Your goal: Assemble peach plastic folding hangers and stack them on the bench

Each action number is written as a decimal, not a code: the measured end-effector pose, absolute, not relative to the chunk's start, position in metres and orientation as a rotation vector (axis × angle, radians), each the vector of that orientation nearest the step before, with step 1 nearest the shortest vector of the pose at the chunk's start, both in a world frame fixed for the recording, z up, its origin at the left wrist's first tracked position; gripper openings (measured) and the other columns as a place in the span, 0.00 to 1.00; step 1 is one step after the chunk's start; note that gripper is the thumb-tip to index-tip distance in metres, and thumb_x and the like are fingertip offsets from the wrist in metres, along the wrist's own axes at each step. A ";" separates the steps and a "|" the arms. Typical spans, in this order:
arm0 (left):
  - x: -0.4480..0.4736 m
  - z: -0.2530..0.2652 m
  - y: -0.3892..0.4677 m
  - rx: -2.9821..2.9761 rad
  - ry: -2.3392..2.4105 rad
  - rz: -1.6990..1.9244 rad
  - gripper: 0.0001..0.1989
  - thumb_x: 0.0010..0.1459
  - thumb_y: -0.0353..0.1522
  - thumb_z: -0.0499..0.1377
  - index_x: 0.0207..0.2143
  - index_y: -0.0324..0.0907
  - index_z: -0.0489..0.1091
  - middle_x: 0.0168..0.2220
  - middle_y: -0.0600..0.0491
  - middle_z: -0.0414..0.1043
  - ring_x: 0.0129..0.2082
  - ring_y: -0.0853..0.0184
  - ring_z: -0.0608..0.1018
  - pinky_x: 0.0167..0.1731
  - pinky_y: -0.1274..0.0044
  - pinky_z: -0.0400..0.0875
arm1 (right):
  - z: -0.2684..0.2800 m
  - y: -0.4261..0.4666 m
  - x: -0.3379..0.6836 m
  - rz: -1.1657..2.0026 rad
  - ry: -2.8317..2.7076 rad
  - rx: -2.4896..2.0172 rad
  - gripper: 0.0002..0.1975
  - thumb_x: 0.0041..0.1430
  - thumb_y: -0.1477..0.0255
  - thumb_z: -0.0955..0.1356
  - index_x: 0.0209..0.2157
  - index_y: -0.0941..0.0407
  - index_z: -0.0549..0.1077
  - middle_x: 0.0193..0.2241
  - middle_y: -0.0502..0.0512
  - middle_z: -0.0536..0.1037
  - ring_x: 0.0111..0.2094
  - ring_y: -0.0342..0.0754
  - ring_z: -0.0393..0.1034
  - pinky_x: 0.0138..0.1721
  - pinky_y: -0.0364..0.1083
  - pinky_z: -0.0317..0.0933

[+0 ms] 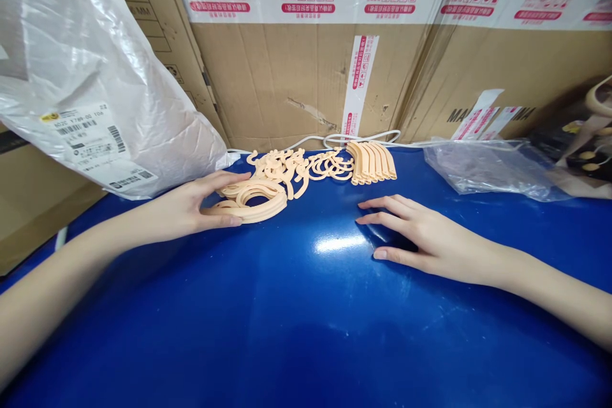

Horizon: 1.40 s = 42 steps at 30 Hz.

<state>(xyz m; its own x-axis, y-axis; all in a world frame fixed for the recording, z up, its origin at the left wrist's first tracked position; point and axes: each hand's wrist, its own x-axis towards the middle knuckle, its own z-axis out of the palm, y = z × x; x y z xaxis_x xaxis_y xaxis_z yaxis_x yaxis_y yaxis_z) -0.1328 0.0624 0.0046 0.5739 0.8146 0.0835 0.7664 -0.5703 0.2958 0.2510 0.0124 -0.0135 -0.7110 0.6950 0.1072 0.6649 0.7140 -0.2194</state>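
Head view: beige curved strips [268,208] lie stacked on the blue tabletop [287,319]; the left hand [194,205], fingers wide, clasps their left end; the right hand [430,242], palm down, fingers loosely spread, holds nothing.

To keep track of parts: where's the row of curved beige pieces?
Head view: the row of curved beige pieces lies right of centre, beyond the right hand, near brown cardboard.

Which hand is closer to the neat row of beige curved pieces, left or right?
Right. The right hand is in front of the row, apart from it; the left hand is farther off, to its left, at the larger stacked pieces.
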 end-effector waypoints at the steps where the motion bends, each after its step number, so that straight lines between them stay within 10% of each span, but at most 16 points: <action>1: -0.133 0.005 0.062 2.575 1.322 0.302 0.35 0.57 0.48 0.58 0.62 0.41 0.54 0.62 0.45 0.59 0.57 0.57 0.68 0.56 0.63 0.62 | -0.013 0.012 0.251 0.242 -2.741 -1.099 0.23 0.63 0.57 0.62 0.55 0.52 0.66 0.58 0.59 0.63 0.58 0.55 0.59 0.57 0.56 0.57; 14: -0.164 0.010 0.085 2.636 1.609 0.346 0.46 0.53 0.63 0.40 0.51 0.34 0.70 0.53 0.43 0.71 0.51 0.55 0.73 0.54 0.66 0.62 | -0.014 0.012 0.253 0.216 -2.748 -1.086 0.23 0.63 0.57 0.62 0.55 0.53 0.66 0.58 0.59 0.63 0.58 0.55 0.59 0.57 0.56 0.57; 42: -0.161 0.001 0.086 2.653 1.557 0.229 0.30 0.64 0.48 0.42 0.52 0.35 0.67 0.51 0.47 0.72 0.49 0.61 0.73 0.50 0.72 0.63 | -0.014 0.012 0.252 0.208 -2.746 -1.090 0.23 0.63 0.57 0.62 0.55 0.52 0.66 0.58 0.59 0.63 0.57 0.55 0.59 0.57 0.57 0.58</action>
